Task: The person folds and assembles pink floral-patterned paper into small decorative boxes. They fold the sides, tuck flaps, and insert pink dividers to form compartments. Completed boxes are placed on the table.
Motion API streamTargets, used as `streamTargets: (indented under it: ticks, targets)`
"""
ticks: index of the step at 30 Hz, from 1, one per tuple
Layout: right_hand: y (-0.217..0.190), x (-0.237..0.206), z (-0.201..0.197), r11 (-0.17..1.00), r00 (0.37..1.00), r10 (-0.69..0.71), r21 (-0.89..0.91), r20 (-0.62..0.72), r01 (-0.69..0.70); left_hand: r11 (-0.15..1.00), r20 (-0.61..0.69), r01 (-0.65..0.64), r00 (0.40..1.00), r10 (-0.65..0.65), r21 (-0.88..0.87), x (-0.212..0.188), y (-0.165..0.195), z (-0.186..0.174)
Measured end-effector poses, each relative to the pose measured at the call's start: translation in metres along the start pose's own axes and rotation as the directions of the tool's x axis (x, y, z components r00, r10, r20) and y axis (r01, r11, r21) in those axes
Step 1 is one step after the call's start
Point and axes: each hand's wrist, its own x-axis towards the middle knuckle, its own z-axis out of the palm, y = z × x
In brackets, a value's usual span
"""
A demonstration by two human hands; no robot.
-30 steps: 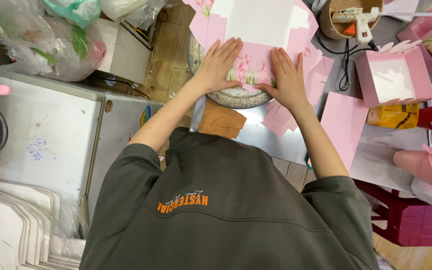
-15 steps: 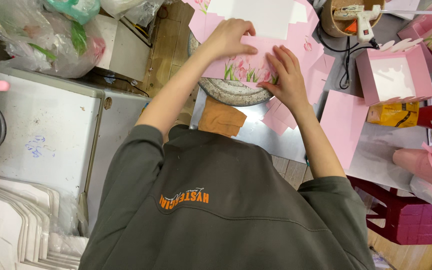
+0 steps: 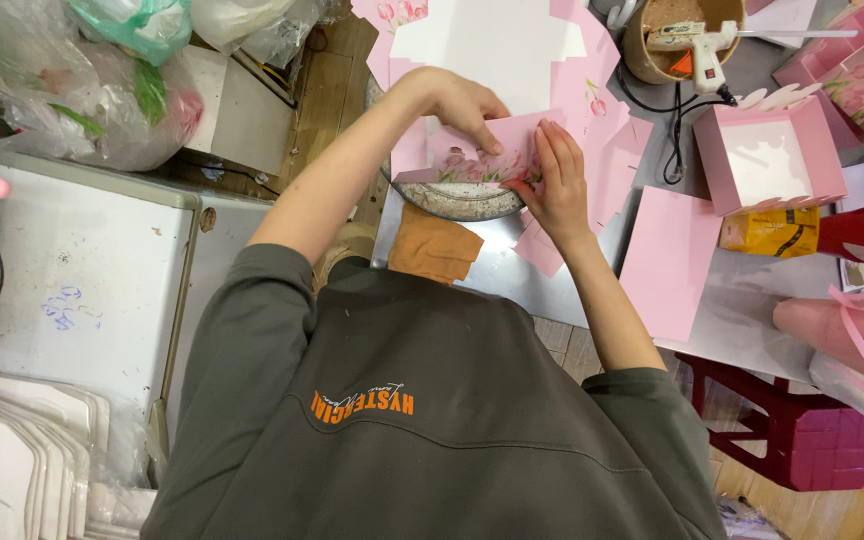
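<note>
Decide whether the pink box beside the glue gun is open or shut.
Open: the pink box has no lid on, and its white inside shows.
</note>
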Motion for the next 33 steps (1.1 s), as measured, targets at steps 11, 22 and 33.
streamTargets:
  ticks: [11,22,33]
  targets:
    - [0.0,-0.006,0.009,0.998,0.997,-0.036,0.053,-0.063,0.039,0.997,-0.148,-0.076,0.986,0.07,-0.031,0.014,0.005,0.015]
    - [0.014,-0.019,0.025,0.99,0.991,-0.073,0.112,-0.113,0.085,0.998,-0.289,0.0,0.957,0.02,0.07,0.042,0.02,0.022]
    - [-0.011,-0.008,0.007,0.999,0.994,0.034,0.035,-0.101,-0.03,0.94,-0.292,-0.014,0.949,0.12,0.34,0.027,-0.007,0.017]
